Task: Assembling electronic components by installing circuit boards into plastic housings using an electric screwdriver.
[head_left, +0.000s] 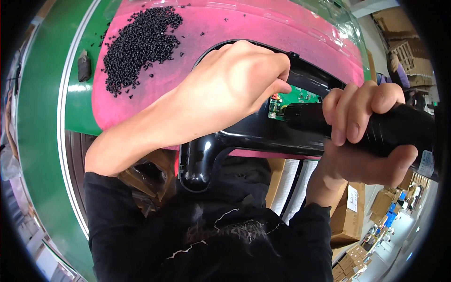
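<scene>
A glossy black plastic housing (253,134) lies on the pink mat in front of me, its rounded arm reaching past the table's near edge. A green circuit board (300,96) sits inside it. My right hand (359,115) is wrapped round a thick black electric screwdriver (394,129), whose narrower front end points left over the board; its tip is hard to make out. My left hand (249,75) reaches across the housing with fingers curled and thumb pressed in beside the board. Whatever it pinches is hidden.
A heap of small black screws (141,44) is spread on the pink mat (206,19) at the far left, with a few strays around. Beside it on the green table (40,122) lies a small dark lump (84,66). Cardboard boxes (347,216) stand below right.
</scene>
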{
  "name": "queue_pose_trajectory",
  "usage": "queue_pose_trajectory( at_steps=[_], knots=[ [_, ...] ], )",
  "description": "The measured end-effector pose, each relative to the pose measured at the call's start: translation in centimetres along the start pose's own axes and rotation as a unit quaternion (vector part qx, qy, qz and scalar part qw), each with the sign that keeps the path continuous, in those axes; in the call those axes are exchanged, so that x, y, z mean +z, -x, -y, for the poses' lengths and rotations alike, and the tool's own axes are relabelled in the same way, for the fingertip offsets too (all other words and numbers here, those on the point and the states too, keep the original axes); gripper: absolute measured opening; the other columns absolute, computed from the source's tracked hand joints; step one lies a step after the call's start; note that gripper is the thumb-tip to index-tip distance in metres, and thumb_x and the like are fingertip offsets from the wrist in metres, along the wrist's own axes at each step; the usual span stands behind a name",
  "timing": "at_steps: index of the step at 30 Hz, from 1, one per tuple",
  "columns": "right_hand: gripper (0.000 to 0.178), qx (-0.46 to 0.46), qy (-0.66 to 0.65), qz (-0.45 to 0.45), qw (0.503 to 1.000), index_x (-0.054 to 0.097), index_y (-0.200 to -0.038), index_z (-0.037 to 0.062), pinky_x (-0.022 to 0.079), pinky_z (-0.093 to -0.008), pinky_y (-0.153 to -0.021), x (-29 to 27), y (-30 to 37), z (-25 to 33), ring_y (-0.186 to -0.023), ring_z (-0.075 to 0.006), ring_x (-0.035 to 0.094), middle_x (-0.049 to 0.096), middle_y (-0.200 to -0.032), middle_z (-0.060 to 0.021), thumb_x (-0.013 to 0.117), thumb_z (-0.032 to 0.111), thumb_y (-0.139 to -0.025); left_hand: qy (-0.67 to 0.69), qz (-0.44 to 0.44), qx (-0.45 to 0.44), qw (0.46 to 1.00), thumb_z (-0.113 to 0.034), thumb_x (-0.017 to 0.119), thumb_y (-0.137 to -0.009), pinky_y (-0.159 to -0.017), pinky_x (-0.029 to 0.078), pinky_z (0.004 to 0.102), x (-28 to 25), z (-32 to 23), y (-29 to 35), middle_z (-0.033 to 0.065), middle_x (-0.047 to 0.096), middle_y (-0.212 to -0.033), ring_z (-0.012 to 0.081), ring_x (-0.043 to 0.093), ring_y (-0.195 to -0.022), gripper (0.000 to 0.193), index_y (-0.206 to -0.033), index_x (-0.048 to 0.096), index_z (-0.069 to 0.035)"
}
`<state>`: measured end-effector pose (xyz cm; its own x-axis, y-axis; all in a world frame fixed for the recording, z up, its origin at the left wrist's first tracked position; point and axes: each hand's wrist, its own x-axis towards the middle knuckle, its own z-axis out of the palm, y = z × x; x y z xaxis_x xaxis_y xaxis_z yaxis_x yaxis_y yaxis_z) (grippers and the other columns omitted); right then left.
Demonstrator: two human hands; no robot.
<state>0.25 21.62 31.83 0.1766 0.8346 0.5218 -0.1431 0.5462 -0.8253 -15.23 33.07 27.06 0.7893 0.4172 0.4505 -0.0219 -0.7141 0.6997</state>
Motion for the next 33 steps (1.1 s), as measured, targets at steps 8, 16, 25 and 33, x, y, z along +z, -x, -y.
queue_pose_trajectory(
  at_steps=[8, 16, 25, 33],
  knots=[
    [0.068, -0.003, -0.012, 0.075, 0.997, 0.052, -0.098, 0.0048, 0.034, -0.0235, -0.047, -0.1, -0.8, -0.9, -0.045, -0.0070, 0.042, 0.047, -0.062, 0.0038, 0.061, 0.069, -0.077, -0.009, -0.037, 0.046, 0.998, -0.003, 0.063, -0.083, -0.062, 0.047, 0.0401, 0.3, 0.0, 0.4, 0.0165, 0.061, -0.075, 0.0364, 0.060, -0.072, 0.007, -0.085, 0.059, 0.003],
    [0.073, 0.078, 0.189, -0.060, 0.977, 0.051, -0.098, 0.0035, 0.037, -0.0249, -0.049, 2.1, 0.5, 1.2, -0.046, -0.0085, 0.044, 0.049, -0.062, 0.0028, 0.060, 0.072, -0.075, -0.008, 0.060, 0.004, 0.998, -0.006, 0.065, -0.080, -0.064, 0.047, 0.0427, 0.4, -0.5, 0.5, 0.0151, 0.061, -0.077, 0.0370, 0.060, -0.075, 0.012, -0.085, 0.057, 0.001],
    [0.062, -0.114, -0.056, -0.072, 0.989, 0.047, -0.096, 0.0083, 0.035, -0.0212, -0.055, 0.5, 1.0, 3.0, -0.050, -0.0060, 0.046, 0.049, -0.067, 0.0039, 0.068, 0.062, -0.073, -0.002, 0.074, 0.065, 0.995, -0.004, 0.071, -0.075, -0.065, 0.050, 0.0406, 0.2, -0.8, 0.3, 0.0130, 0.062, -0.082, 0.0343, 0.062, -0.077, 0.017, -0.086, 0.059, 0.001],
    [0.054, -0.136, -0.078, -0.046, 0.987, 0.046, -0.095, 0.0072, 0.037, -0.0218, -0.054, 0.4, 1.1, 4.0, -0.051, -0.0068, 0.049, 0.051, -0.067, 0.0027, 0.069, 0.051, -0.073, 0.072, 0.065, 0.124, 0.988, 0.002, 0.070, -0.074, -0.065, 0.051, 0.0376, 0.2, -0.9, -0.2, 0.0128, 0.063, -0.080, 0.0312, 0.063, -0.074, 0.018, -0.088, 0.060, 0.003]
  ],
)
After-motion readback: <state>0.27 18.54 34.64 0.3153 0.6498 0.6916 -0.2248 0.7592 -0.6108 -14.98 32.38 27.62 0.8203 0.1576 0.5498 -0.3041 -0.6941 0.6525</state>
